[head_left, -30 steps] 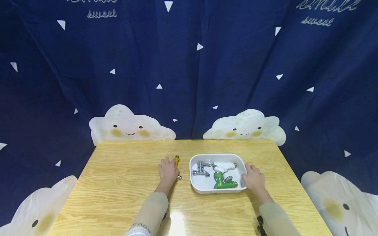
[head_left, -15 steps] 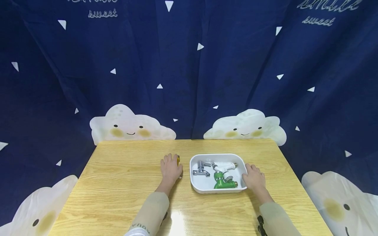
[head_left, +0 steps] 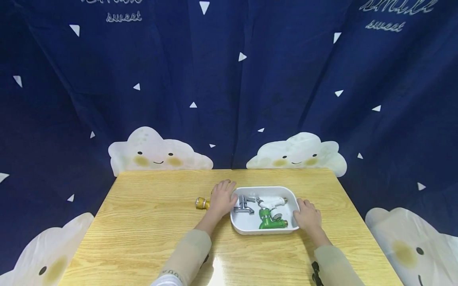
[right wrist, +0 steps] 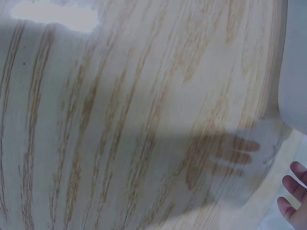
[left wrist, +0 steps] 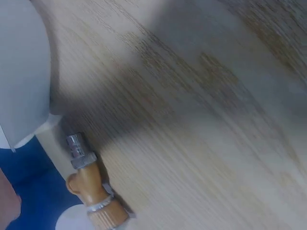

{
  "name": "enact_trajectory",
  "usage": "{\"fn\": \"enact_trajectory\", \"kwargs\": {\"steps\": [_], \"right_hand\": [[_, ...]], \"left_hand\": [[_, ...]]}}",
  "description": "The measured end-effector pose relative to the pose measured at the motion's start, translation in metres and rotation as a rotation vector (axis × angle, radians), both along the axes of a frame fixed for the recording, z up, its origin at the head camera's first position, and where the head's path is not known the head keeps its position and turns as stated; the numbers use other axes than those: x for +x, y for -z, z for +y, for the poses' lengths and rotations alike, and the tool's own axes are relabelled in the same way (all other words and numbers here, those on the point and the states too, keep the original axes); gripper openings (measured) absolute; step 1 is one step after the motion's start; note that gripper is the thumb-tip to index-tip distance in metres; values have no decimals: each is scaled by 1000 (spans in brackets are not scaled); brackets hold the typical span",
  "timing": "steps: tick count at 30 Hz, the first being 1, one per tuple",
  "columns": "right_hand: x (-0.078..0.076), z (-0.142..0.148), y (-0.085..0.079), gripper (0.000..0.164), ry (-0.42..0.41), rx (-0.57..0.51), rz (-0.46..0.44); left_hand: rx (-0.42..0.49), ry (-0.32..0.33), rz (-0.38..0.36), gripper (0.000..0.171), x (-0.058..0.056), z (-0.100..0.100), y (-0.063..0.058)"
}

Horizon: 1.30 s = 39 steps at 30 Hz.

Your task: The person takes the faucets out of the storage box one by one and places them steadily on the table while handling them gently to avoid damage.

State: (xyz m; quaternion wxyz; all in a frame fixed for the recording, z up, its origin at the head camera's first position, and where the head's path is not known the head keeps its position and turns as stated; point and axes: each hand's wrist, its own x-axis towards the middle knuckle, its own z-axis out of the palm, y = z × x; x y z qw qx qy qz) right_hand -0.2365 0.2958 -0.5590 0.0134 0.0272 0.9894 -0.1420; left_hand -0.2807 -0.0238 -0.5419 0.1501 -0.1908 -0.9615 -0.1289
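A blue curtain (head_left: pixel 286 87) backs the table (head_left: pixel 150 226); taps (head_left: pixel 272 224) crowd the tray (head_left: pixel 264 232).

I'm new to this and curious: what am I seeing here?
There's no machine: these are a person's bare left hand and right hand. The wide picture comes from a head camera; the two close ones, from a camera on each wrist. On the wood-grained table stands a white, rounded rectangular tray with a shiny silver tap, a white tap and a green tap inside. A yellow-and-metal tap lies left of the tray. The outstretched left hand is at the tray's left rim; the right hand touches the right; whether it grips is unclear.
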Motion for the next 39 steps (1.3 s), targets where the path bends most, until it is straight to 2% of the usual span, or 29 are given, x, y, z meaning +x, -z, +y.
{"fn": "enact_trajectory", "kwargs": {"steps": [4, 7, 12, 17, 25, 29, 34, 39], "right_hand": [[0, 0, 1, 54, -2, 4, 2], [0, 1, 1, 54, -5, 7, 5], [0, 1, 1, 54, -3, 0, 10], [0, 0, 1, 54, 1, -2, 5], [-1, 1, 1, 54, 3, -1, 4], [0, 1, 1, 54, 7, -7, 2], [0, 1, 1, 53, 7, -11, 4], [0, 1, 2, 53, 6, -10, 8]], "left_hand": [[-54, 127, -33, 47, 1, 8, -2], [-102, 189, -65, 48, 2, 14, -4], [-164, 238, -124, 51, 2, 23, -4], [-185, 266, -217, 55, 3, 32, -3], [-234, 244, -280, 59, 4, 44, 2], [-277, 211, -333, 63, 7, 51, 4], [-344, 158, -358, 65, 9, 59, 6], [-357, 125, -378, 69, 10, 64, 8]]}}
